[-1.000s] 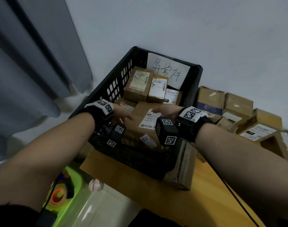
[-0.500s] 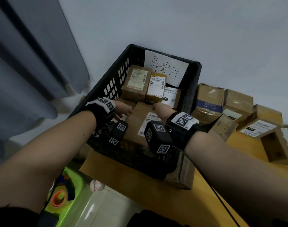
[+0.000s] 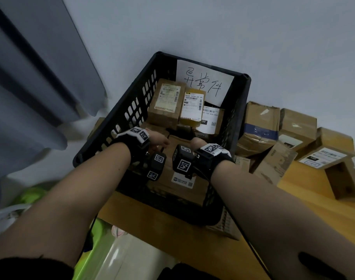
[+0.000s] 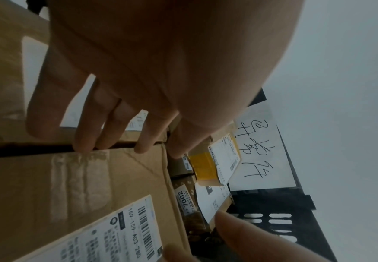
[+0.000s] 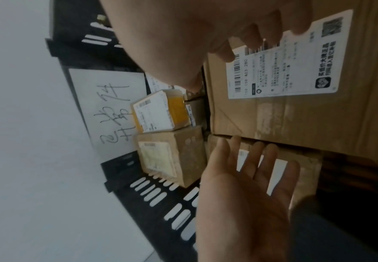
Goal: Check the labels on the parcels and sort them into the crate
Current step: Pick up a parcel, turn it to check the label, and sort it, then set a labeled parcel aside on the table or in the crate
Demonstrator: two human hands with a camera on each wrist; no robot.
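Note:
A black plastic crate (image 3: 130,114) stands on the table with a handwritten paper sign (image 3: 204,81) at its far wall. Small labelled parcels, one brown (image 3: 166,100) and one yellow (image 3: 192,106), lie at the back. A large cardboard parcel (image 3: 172,190) with a white label lies flat in the crate's near half. My left hand (image 3: 159,141) hovers at its far left edge, fingers straight, their tips (image 4: 82,147) touching the cardboard (image 4: 71,186). My right hand (image 3: 196,141) is over its far right corner, fingers (image 5: 250,35) loosely curled above the label, thumb off the box (image 5: 295,120).
Several more cardboard parcels (image 3: 259,126) are piled on the wooden table (image 3: 172,229) right of the crate, one with a white label (image 3: 324,156). Another box (image 3: 225,225) leans by the crate's near right corner. A grey curtain (image 3: 31,77) hangs at the left, with a green object (image 3: 31,197) below.
The large parcel has gone down into the crate and lies flat. Both hands have slid to its far end and loosened; the left hand's fingers have straightened.

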